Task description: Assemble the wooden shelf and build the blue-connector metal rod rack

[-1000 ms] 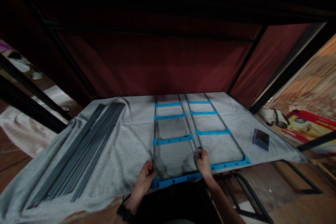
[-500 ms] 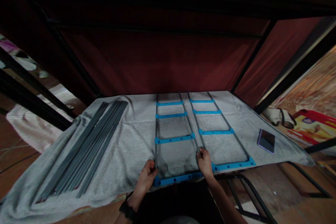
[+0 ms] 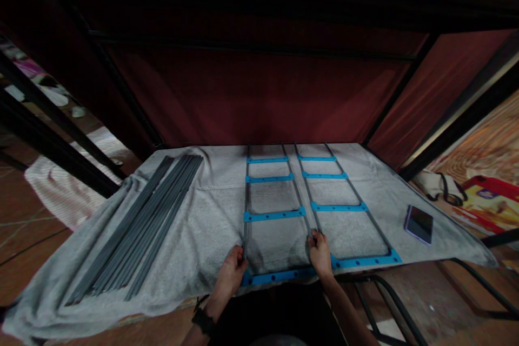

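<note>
- Lower centre: the left hand hides part of the outer grey rod it holds.
- Beside it, the right hand covers the near end of the inner grey rod.
- Right edge: a red box is cut off, its print blurred.
- Upper left: a purple item is too blurred to identify.
- Bottom edge: both forearms are cut off.

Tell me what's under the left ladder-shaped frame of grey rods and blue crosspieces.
Through the frame, fuzzy grey cloth shows. Beneath its rods and crosspieces, everything is covered; the cloth hides what's below.
</note>
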{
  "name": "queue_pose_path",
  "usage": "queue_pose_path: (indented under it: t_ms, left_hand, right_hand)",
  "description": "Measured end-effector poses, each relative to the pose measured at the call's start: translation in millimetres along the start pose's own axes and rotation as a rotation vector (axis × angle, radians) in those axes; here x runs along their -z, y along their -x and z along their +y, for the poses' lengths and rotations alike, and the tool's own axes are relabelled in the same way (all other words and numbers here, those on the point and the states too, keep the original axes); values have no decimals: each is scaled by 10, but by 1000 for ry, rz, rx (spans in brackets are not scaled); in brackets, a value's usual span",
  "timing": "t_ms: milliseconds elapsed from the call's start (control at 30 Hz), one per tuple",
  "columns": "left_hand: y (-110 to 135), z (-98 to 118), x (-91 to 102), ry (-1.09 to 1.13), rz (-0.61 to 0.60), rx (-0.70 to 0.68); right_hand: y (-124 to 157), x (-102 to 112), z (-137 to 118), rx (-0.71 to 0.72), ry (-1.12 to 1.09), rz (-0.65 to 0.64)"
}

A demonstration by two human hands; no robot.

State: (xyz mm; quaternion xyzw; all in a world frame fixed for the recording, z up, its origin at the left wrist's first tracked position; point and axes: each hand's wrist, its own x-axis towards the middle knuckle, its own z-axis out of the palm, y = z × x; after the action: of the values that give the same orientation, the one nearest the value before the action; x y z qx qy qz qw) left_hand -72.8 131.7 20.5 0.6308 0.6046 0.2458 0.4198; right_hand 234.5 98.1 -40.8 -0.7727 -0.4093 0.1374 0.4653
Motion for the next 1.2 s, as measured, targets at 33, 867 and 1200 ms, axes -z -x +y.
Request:
queue_pose_path:
  t_ms: [33, 867, 1200]
  left_hand:
    - [1, 1, -13, -2, 6, -5]
    - [-171, -83, -3, 152, -37, 11]
    - [-207, -165, -47, 328, -76, 85]
  right_hand:
    - [1, 7, 7, -1, -2, 8]
    - [4, 152, -143, -31, 37, -52]
    - [-35, 168, -163, -46, 29, -55]
